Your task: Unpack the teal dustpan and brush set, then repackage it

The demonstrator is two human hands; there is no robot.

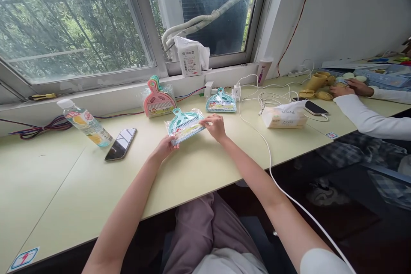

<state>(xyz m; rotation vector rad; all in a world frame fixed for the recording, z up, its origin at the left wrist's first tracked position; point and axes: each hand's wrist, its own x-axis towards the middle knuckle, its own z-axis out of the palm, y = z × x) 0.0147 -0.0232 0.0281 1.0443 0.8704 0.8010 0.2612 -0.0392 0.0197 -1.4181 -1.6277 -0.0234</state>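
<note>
— Head view: holding what?
— Left hand and right hand pinching one teal packaged brush set, lying on the tabletop.
— Counting others?
— One more teal set, one pink stack, one bottle, two phones.

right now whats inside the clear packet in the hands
A teal mini brush and dustpan set shows through the packet, gripped by left hand and right hand. Its underside is hidden.
</note>
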